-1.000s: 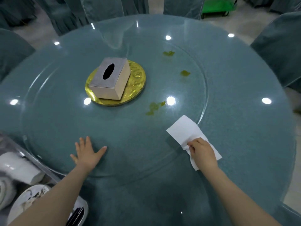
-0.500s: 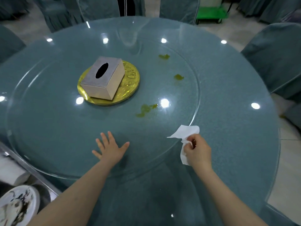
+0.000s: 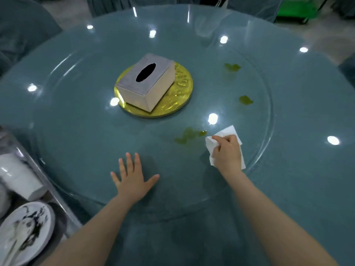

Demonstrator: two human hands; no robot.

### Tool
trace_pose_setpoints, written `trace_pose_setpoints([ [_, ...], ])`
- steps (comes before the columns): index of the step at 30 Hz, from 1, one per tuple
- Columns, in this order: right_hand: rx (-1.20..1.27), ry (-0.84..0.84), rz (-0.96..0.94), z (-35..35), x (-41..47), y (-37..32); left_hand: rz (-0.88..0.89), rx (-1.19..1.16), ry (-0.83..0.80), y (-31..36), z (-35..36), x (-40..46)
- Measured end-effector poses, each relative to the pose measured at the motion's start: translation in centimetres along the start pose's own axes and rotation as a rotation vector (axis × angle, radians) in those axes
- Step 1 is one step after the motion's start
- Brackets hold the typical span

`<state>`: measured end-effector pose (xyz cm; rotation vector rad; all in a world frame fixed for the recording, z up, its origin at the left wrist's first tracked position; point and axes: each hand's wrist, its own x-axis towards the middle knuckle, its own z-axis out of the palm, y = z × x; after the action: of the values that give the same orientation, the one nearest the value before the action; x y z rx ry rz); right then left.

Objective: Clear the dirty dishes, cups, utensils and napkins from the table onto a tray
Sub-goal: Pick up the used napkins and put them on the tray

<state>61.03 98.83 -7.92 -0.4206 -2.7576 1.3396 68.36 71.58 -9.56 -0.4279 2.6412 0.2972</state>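
My right hand [image 3: 227, 152] grips a white napkin [image 3: 226, 132] and presses it on the glass turntable [image 3: 76, 131], just right of a green smear [image 3: 189, 135]. My left hand [image 3: 132, 177] lies flat on the glass with its fingers spread and holds nothing. Two more green smears [image 3: 232, 67] [image 3: 245, 100] sit further back on the right. At the lower left a metal tray [image 3: 55, 196] holds a dirty white plate [image 3: 25, 231] and white cups [image 3: 19, 177].
A grey tissue box [image 3: 147, 81] stands on a gold disc [image 3: 184, 83] at the turntable's middle. The round teal table [image 3: 307, 169] is ringed by covered chairs [image 3: 21, 29]. A green cart [image 3: 299, 10] stands at the far right.
My right hand lifted the napkin off the table's rim, bunched it, and carried it forward-left onto the turntable beside the nearest smear. My left hand slid right along the glass.
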Motion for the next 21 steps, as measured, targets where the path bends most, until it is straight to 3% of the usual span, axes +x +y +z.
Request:
trace_pose_setpoints([
  [6, 0.003, 0.126, -0.027, 3.8, 3.0, -2.6, 0.042, 0.049, 0.000, -3.4, -0.7, 1.2],
  [11, -0.341, -0.012, -0.390, 5.9, 3.1, -3.2, 0.077, 0.051, 0.013, -5.9, -1.4, 1.9],
  [16, -0.153, -0.012, -0.163, 7.1, 2.4, -4.4, 0.098, 0.076, 0.011, -7.8, -2.3, 2.6],
  [18, -0.220, -0.030, -0.196, 7.5, 1.7, -4.7, 0.096, 0.079, 0.006, -8.2, -2.8, 2.7],
  [21, -0.546, -0.042, -0.212, 8.6, 0.0, -4.9, 0.038, 0.009, -0.004, -7.4, -3.1, 2.5],
])
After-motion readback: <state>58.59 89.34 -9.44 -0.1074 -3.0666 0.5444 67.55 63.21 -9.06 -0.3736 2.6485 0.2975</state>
